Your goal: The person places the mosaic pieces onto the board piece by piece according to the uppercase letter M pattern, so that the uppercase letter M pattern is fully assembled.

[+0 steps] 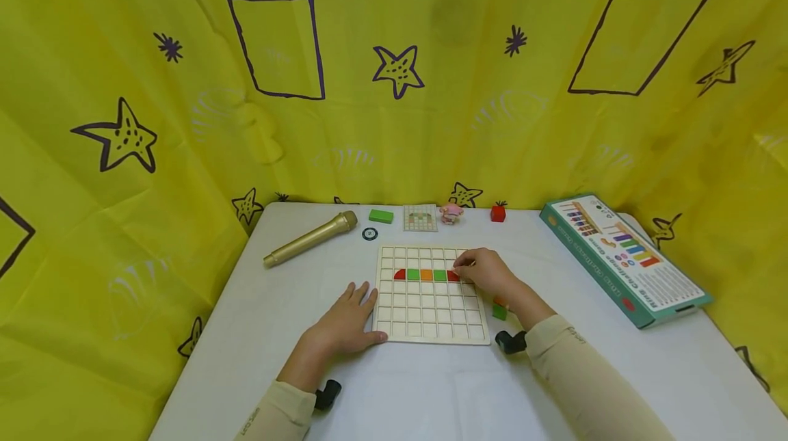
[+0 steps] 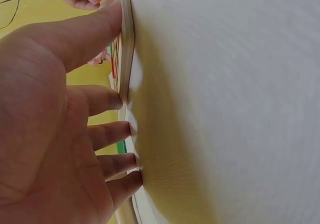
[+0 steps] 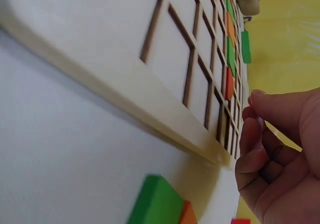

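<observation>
A pale wooden grid board lies on the table before me. One row holds a red rounded piece, a green square, an orange square, another green square and a red piece. My left hand rests with spread fingers against the board's left edge, its thumb at the near corner. Curled fingers of my right hand hover beside the right-hand red piece; in the right wrist view the hand shows nothing between thumb and index.
Beside the board's right edge lie green and orange blocks, partly under the right forearm. Behind stand a gold microphone, green block, round token, pattern card, pink figurine and red block. A game box lies right.
</observation>
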A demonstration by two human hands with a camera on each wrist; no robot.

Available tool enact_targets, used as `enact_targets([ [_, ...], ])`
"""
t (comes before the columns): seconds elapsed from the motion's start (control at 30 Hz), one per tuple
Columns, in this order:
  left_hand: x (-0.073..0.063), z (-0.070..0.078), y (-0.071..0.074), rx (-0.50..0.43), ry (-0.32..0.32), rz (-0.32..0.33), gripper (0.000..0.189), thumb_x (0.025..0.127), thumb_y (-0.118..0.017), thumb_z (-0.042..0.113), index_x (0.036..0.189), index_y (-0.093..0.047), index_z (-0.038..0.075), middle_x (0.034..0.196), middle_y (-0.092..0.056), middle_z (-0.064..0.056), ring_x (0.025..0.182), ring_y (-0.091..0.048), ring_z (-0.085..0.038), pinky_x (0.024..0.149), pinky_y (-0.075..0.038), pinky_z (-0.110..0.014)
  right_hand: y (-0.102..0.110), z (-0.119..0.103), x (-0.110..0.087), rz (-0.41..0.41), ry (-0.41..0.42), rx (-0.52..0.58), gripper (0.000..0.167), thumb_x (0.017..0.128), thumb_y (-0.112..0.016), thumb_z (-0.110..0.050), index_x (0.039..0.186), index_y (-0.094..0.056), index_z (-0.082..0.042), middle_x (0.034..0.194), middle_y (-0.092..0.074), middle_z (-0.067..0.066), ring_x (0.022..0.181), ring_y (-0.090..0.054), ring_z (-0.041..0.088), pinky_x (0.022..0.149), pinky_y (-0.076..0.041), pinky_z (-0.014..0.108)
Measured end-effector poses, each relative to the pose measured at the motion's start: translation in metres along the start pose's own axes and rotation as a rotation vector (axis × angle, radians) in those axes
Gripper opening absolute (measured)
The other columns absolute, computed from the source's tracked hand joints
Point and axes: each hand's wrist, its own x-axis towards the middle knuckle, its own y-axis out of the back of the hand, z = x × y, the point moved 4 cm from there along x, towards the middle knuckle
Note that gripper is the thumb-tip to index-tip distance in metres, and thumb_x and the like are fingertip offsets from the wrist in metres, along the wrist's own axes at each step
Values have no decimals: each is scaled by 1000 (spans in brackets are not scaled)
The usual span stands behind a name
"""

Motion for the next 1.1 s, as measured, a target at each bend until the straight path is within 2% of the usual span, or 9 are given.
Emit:
enact_targets([
  [0.27, 1, 0, 1, 9, -1, -1, 89, 90, -69, 54, 154, -37, 1, 162, -27, -20, 149, -19, -44, 118, -27, -52, 19, 2, -8, 24, -10, -50, 16, 99, -65, -17, 107, -75, -7, 102, -67, 6, 91, -55, 25, 77, -50, 35],
  [0.6, 1, 0, 0, 7, 0, 1, 89, 90, -69, 54, 155, -37, 1, 162, -27, -20, 149, -19, -44, 118, -27, -51, 26, 21, -15, -1, -16, -49, 15, 96, -69, -17, 107, -74, -7, 100, -67, 6, 85, -54, 23, 70, -48, 31],
  [1.1, 2, -1, -2, 13, -1, -2, 90, 90, -69, 55, 155, -36, 2, 162, -26, -19, 149, -19, -44, 118, -27, -51, 41, 38, -28, -25, -31, -71, 20, 94, -71, -16, 110, -74, -4, 102, -66, 8, 84, -54, 24, 70, -49, 32],
])
